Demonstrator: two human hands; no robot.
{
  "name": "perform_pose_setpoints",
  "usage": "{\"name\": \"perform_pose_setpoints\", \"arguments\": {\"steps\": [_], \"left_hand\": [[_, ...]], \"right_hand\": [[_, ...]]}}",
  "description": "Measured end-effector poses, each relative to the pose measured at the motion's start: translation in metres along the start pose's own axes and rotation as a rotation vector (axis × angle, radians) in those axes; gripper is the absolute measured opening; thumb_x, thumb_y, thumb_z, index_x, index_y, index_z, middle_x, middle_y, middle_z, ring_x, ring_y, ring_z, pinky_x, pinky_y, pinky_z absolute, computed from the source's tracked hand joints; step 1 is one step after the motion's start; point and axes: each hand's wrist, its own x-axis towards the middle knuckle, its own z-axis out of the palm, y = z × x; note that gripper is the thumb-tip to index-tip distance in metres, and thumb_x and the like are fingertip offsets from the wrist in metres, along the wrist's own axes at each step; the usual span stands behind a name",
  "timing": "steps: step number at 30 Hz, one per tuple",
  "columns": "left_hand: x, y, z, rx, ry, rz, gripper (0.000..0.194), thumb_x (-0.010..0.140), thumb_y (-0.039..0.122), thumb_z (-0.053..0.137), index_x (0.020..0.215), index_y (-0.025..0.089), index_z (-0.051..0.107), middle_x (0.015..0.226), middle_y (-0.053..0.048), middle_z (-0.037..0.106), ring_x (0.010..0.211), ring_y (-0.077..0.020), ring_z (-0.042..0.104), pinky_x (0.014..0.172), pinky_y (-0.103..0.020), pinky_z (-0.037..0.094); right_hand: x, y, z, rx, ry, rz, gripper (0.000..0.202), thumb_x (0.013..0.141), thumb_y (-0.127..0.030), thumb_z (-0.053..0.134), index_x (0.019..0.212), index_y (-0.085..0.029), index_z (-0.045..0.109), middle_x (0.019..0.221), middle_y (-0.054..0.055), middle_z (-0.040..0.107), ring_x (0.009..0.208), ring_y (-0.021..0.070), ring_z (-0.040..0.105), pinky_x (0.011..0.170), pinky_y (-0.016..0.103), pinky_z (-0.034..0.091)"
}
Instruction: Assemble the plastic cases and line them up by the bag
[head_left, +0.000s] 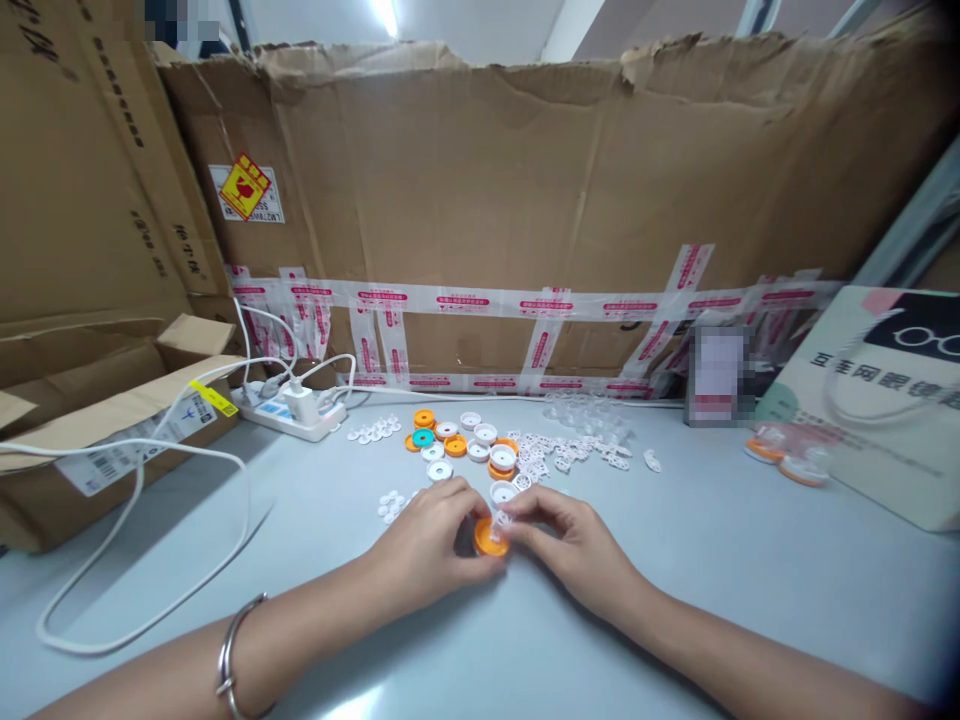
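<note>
Near the middle of the table, my left hand (435, 535) grips an orange round cap (489, 541) by its rim, with fingers and thumb around its left side. My right hand (574, 540) pinches a small white plastic piece (501, 521) over the cap's open top. Just behind my fingers lies a white round cap (502, 493). Several white, orange and teal caps (454, 446) sit beyond it, some stacked. To their right spreads a pile of small white openwork pieces (566, 450). Small white discs (391, 506) lie beside my left hand.
A power strip (300, 415) with white cables (244, 500) and an open cardboard box (142, 420) stand at left. Big cardboard (465, 200) walls the back. Clear pieces (592, 415), wrapped orange-white items (802, 468) and a printed bag (870, 400) are at right.
</note>
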Motion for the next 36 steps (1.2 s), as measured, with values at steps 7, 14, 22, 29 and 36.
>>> {"name": "perform_pose_setpoints", "arguments": {"steps": [7,14,22,29,36], "left_hand": [[0.0011,-0.001,0.0009,0.001,0.005,0.004,0.021,0.071,0.032,0.065,0.084,0.018,0.057,0.082,-0.001,0.056,0.076,-0.0163,0.052,0.066,-0.026,0.038],[0.0013,-0.0013,0.0008,-0.007,-0.015,-0.009,0.021,0.071,0.033,0.065,0.085,0.019,0.06,0.081,-0.001,0.056,0.076,-0.0165,0.052,0.066,-0.026,0.039],[0.0017,-0.0014,0.0009,-0.02,-0.025,0.001,0.021,0.069,0.03,0.066,0.087,0.019,0.063,0.08,-0.002,0.056,0.073,-0.016,0.052,0.067,-0.026,0.04],[0.0017,-0.0003,0.0008,-0.024,-0.036,-0.002,0.022,0.068,0.028,0.065,0.087,0.018,0.063,0.08,-0.002,0.056,0.073,-0.016,0.052,0.066,-0.025,0.04],[0.0024,-0.001,0.0026,-0.014,-0.03,0.012,0.018,0.068,0.027,0.063,0.082,0.017,0.06,0.077,-0.001,0.056,0.071,-0.0155,0.053,0.063,-0.024,0.039]], "right_hand": [[0.0033,0.001,0.0031,-0.012,0.028,-0.02,0.004,0.074,-0.025,0.063,0.074,-0.021,0.064,0.078,0.0,0.067,0.079,0.0168,0.06,0.077,0.028,0.045],[0.0013,0.0013,0.0037,-0.078,-0.008,-0.123,0.005,0.076,-0.024,0.061,0.072,-0.022,0.064,0.081,0.002,0.067,0.081,0.018,0.061,0.079,0.03,0.045],[0.0003,0.0027,0.0063,-0.138,-0.051,-0.269,0.009,0.08,-0.024,0.057,0.077,-0.023,0.065,0.083,0.004,0.067,0.082,0.0181,0.061,0.077,0.032,0.046],[0.0008,0.0021,0.0062,-0.179,-0.054,-0.317,0.01,0.08,-0.02,0.055,0.076,-0.022,0.065,0.081,0.004,0.068,0.08,0.0178,0.061,0.077,0.033,0.047],[-0.0009,0.0047,0.0049,-0.155,-0.043,-0.289,0.011,0.08,-0.025,0.057,0.084,-0.024,0.067,0.089,0.004,0.069,0.086,0.0188,0.062,0.081,0.034,0.047]]}}
